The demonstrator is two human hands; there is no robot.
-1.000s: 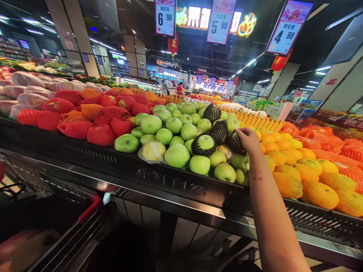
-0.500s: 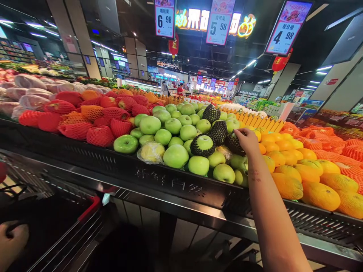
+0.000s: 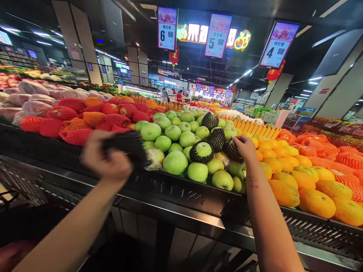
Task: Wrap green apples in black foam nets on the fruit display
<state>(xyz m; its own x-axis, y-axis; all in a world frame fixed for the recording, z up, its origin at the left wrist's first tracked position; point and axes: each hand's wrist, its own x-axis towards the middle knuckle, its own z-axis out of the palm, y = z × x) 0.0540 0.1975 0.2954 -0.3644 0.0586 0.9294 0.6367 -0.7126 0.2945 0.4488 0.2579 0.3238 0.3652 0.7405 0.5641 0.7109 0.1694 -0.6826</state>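
Note:
My left hand [image 3: 107, 160], blurred by motion, is closed around a dark, sleeve-like piece that looks like black foam netting [image 3: 127, 146]; whether fruit is inside cannot be seen. It hovers in front of the red-netted fruit [image 3: 76, 136] and the left end of the green apples [image 3: 175, 162]. At the right side of the apple pile, my right hand [image 3: 246, 148] has its fingers on a fruit in a black foam net [image 3: 231, 150], partly hidden by the hand. Beside it lie other black-netted fruits [image 3: 217, 139], among them a green apple in a black net [image 3: 202, 152].
Oranges [image 3: 317, 200] fill the tray at the right, with orange-netted fruit [image 3: 351, 153] behind them. A black slatted tray edge [image 3: 181, 192] runs along the front. Wrapped pale fruit [image 3: 36, 104] is at the far left. Price screens [image 3: 218, 36] hang overhead.
My left hand has risen from the low left to the tray's front with the dark netting in it. My right hand stays at the black-netted fruit. The view has shifted slightly.

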